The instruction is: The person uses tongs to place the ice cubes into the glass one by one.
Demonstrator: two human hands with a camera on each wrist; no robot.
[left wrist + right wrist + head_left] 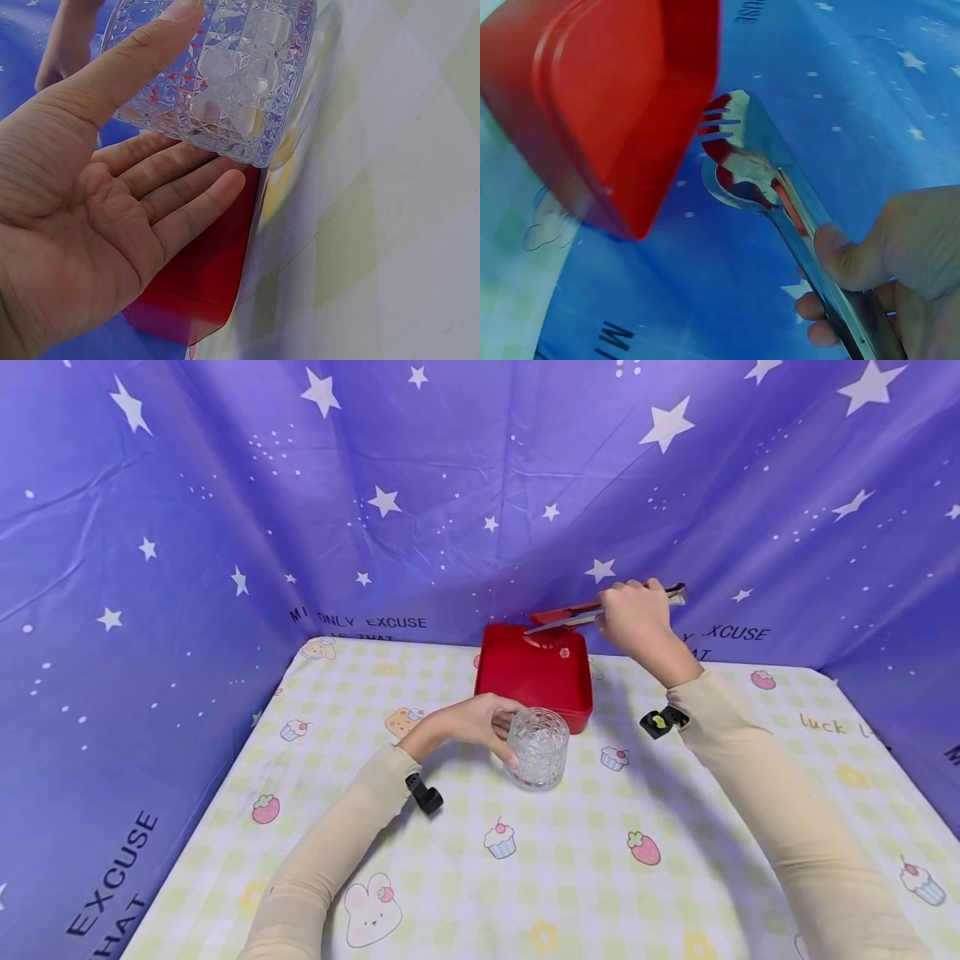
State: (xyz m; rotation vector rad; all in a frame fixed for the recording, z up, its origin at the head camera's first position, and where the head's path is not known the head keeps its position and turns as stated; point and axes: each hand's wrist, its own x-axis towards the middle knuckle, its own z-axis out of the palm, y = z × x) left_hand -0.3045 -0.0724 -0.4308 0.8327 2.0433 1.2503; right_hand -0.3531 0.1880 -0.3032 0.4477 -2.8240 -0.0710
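Observation:
A clear cut-pattern glass [537, 750] stands on the tablecloth, just in front of a red square box [534, 681]. My left hand [476, 727] holds the glass from its left side, thumb on the near wall and fingers behind it. In the left wrist view, pale rounded shapes show through the glass [225, 67]; what they are I cannot tell. My right hand [636, 617] grips metal serving tongs [566, 620] above the box's far edge. One tong end is forked and the other spoon-shaped in the right wrist view; nothing clear shows between them.
The checked tablecloth [450, 885] has printed cupcakes, strawberries and a rabbit. A purple star-patterned curtain [435, 543] hangs directly behind the box and along both sides of the table.

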